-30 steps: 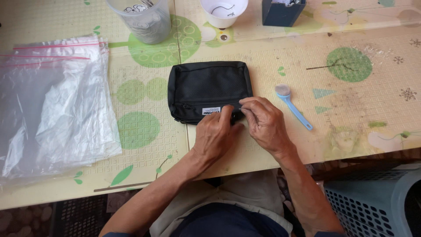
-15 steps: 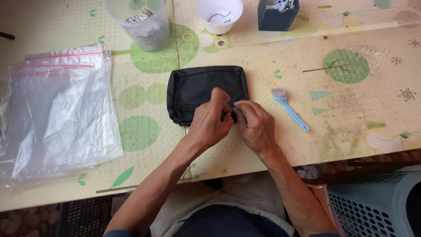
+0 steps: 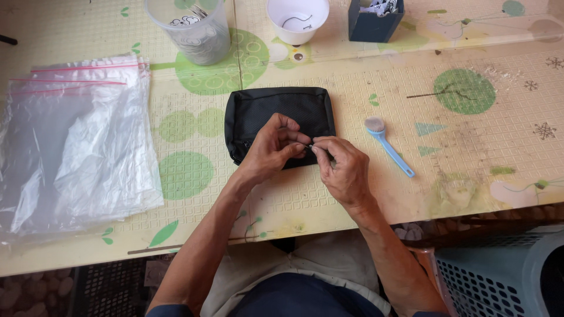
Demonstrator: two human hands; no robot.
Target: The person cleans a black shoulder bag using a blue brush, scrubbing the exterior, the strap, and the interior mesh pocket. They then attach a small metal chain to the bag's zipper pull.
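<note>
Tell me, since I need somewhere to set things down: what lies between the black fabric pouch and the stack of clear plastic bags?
Only bare patterned table mat lies between pouch and bags, per the head view.

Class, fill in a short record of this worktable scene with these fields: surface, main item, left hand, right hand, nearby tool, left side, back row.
surface: pale patterned table mat
main item: black rectangular fabric pouch
left hand: left hand pinching at the pouch's front edge
right hand: right hand pinching beside it
nearby tool: small blue-handled brush, untouched
left side: stack of clear plastic zip bags
back row: clear plastic tub, white cup, dark blue box
</note>
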